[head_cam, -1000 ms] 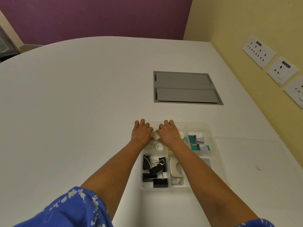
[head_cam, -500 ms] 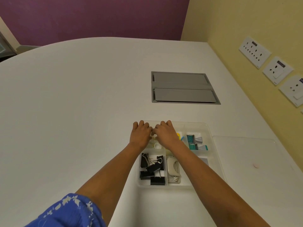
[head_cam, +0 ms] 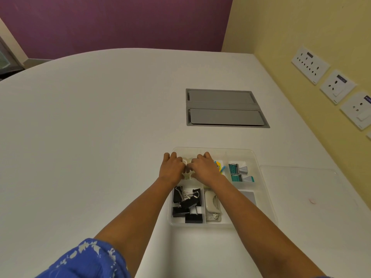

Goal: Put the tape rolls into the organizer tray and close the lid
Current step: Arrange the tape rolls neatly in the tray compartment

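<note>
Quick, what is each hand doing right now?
Left hand: curled over the tape rolls in the tray; grip cannot be told.
Right hand: same, curled over them; grip hidden.

left hand (head_cam: 172, 169) and right hand (head_cam: 203, 168) side by side over far-left part of clear plastic organizer tray (head_cam: 263, 181) | small pale tape rolls (head_cam: 186, 161) between them | flat clear lid (head_cam: 301, 189) lying right of tray on white table (head_cam: 90, 137)
</note>
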The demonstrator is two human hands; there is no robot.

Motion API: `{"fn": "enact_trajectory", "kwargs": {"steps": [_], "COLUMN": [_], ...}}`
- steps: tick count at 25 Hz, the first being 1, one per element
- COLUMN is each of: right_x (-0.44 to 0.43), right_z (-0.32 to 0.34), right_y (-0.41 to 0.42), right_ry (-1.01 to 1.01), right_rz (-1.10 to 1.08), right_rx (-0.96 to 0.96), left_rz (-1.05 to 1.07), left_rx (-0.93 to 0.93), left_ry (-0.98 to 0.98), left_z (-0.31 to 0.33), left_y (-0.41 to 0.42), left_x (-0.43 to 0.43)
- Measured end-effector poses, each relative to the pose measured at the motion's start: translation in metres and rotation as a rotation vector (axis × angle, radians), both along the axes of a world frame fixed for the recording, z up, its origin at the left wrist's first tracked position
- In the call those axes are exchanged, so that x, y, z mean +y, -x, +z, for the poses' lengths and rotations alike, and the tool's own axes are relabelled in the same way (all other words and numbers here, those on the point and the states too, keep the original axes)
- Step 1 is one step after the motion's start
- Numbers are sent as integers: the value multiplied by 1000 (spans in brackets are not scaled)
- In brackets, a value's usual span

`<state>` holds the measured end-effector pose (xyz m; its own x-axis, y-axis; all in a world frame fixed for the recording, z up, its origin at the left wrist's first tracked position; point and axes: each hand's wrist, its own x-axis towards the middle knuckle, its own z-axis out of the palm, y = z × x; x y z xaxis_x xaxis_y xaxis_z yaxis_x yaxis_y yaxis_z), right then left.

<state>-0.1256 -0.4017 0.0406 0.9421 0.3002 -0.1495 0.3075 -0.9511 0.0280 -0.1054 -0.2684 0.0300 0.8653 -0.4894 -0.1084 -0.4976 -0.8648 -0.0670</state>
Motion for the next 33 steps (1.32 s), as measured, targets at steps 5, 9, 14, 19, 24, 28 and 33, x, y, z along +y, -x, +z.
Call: {"fn": "enact_trajectory", "kwargs": {"steps": [5,9,14,19,24,28,33], "right_x": [0,-1,-4,-3,-4,-4,-7], "right_z": [-3,-6,-5,-5,-7,-9,-10], "right_y": [1,1,2,4,4,3,4], "right_ry": [-6,-27,-76,-69,-75,-74,-156], "right_rz": [2,-12,-50,-41,-33,-32,-90], "right_rx": [-18,-32,-25,-24,-23,-24,-79], "left_rz": [18,25,30,18,25,37,38], "left_rx": [-13,-9,3,-10,-24,-27,-15], "left_ry": [-37,-28,-19,-71,-75,-60,60], "left_z": [1,1,2,3,0,-2,-1], "left_y": [-1,-1,-1,-3,-6,-6,-5], "left_x": [-2,-2,-2,-6,-8,-8,-5]}}
